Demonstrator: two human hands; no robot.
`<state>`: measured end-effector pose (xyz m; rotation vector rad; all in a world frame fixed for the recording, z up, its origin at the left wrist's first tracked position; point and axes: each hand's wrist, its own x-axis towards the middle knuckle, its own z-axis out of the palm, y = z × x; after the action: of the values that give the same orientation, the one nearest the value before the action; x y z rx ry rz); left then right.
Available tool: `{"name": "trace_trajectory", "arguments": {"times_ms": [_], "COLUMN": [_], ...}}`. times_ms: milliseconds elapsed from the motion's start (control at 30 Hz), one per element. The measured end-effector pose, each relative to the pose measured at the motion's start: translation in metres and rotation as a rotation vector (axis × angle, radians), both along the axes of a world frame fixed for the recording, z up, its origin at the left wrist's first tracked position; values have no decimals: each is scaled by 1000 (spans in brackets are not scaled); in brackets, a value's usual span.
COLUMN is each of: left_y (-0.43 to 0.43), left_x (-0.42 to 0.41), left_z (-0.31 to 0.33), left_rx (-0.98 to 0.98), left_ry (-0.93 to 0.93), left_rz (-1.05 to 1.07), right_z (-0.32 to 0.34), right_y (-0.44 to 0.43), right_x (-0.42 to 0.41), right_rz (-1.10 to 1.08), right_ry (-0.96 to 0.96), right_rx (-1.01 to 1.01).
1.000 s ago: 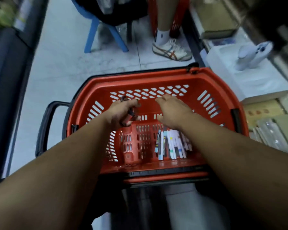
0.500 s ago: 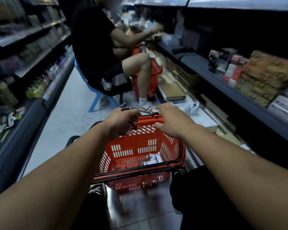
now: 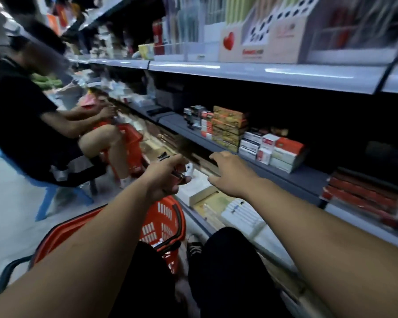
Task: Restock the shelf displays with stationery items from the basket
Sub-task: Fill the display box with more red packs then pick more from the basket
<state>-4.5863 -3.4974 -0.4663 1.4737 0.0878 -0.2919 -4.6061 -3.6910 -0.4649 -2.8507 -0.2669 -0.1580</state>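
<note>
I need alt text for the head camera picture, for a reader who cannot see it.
The person's left hand grips a small dark item near a red basket, while the open right hand reaches toward shop shelves stocked with boxes. Another person sits on a blue chair at the left.

basket – glossy orange plastic lattice; shelf edge – smooth painted metal; boxes – printed card
</note>
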Motion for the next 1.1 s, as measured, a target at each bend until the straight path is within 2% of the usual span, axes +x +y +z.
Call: {"name": "trace_trajectory", "arguments": {"times_ms": [167, 233, 400, 533, 633, 700, 833, 1000, 1100], "left_y": [-62, -84, -129, -165, -188, -204, -232, -259, -274], "left_x": [-2, -1, 0, -2, -2, -2, 6, 25, 32], "left_z": [4, 5, 2, -11, -15, -15, -15, -23, -29], "left_rx": [-37, -86, -157, -193, -260, -216, -144, -107, -97], "left_ry": [31, 63, 170, 214, 276, 285, 302, 294, 272], "left_rz": [-186, -240, -430, -580, -669, -740, -905, -1012, -1060], "right_z": [3, 5, 11, 9, -6, -14, -20, -20, -26], "right_y": [-54, -72, -92, -100, -119, -133, -162, -189, -202], "right_x": [-28, -35, -48, -60, -65, -69, -71, -71, -68], "right_rz": [-168, -231, -304, -362, -393, -436, -510, -480, -496], "right_ry": [-17, -31, -127, 17, 54, 58, -20, -73, -126], "right_rx": [63, 145, 639, 1015, 998, 1019, 1172, 1151, 1213]}}
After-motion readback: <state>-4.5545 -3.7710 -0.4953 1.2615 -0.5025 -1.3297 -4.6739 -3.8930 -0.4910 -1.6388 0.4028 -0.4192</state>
